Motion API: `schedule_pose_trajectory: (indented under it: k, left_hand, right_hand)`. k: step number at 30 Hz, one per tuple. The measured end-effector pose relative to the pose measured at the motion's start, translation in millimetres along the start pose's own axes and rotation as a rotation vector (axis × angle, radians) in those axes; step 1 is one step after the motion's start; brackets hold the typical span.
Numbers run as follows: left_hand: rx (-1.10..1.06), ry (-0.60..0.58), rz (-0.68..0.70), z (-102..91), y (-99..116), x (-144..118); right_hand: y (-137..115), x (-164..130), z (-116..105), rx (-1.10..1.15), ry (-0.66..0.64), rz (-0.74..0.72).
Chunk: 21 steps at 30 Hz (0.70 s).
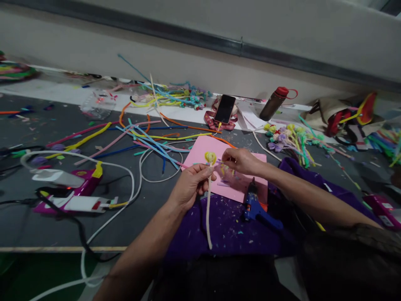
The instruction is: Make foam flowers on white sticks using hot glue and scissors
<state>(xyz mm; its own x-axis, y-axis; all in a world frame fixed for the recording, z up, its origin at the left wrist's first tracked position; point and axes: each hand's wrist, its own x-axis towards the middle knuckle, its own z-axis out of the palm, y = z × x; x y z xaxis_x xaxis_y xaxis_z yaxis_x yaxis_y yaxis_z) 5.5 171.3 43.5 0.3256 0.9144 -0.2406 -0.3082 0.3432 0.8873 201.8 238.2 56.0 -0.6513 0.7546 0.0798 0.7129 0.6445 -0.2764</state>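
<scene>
**Workbench lot: pipe-cleaner flower in hand, with surrounding craft stock**

1. Left hand (191, 184): closed in a pinch, thumb against fingers, gripping the white stem (208, 217) just under its head. Forearm enters from the lower left, wrist raised slightly off the table.

2. White stem: hangs down from the left hand, free end over the purple cloth (225, 228). At its top sits a yellow curled flower head (210, 157), above the pink sheet (209, 148).

3. Right hand (242, 161): fingers curled together, tips pinching something small beside the yellow flower head; what it pinches is too small to tell. Forearm reaches in from the right, angled across the purple cloth, the hand over the pink sheet.

4. Blue glue gun (255, 207): lies at the pink sheet's near edge, partly on the purple cloth, just below the right wrist. No readable marking.

5. Magenta-and-white device (78, 194): to the left, cables around it; labels illegible.

6. Loose pipe cleaners (147, 140): blue, yellow, pink and orange, strewn beyond the pink sheet.

7. Finished flower bunch (290, 140): lies to the right, beyond the right hand.

8. Phone (224, 108): dark screen, propped at the table's far edge.

9. Bottle (275, 103): dark, red cap, lying near the phone. No writing legible.
</scene>
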Motion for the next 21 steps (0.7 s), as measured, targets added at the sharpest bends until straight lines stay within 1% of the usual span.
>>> schedule_pose_trajectory:
  k: [3,7,11,13,16,21]
  left_hand:
    - [0.008,0.002,-0.009,0.2,-1.4,0.8]
    - [0.016,0.021,-0.027,-1.1,-5.2,3.1]
    - [0.013,0.007,-0.029,-2.9,-9.6,3.8]
    - [0.003,-0.004,-0.030,-3.2,-10.8,3.2]
    - [-0.002,0.002,-0.033,-2.7,-10.9,1.5]
    - [-0.026,0.027,-0.019,-0.7,-8.9,-1.3]
  right_hand:
    - [3.4,-5.2,-2.7,0.275,0.068,0.032]
    - [1.3,-10.8,-1.7,0.609,0.011,0.144]
    - [-11.5,-13.6,-2.3,0.822,-0.024,0.224]
    - [-18.1,-13.4,-2.8,0.872,-0.016,0.236]
    - [-23.1,-11.5,-2.8,0.842,-0.010,0.240]
    - [-16.7,-9.4,-1.8,0.774,-0.026,0.260]
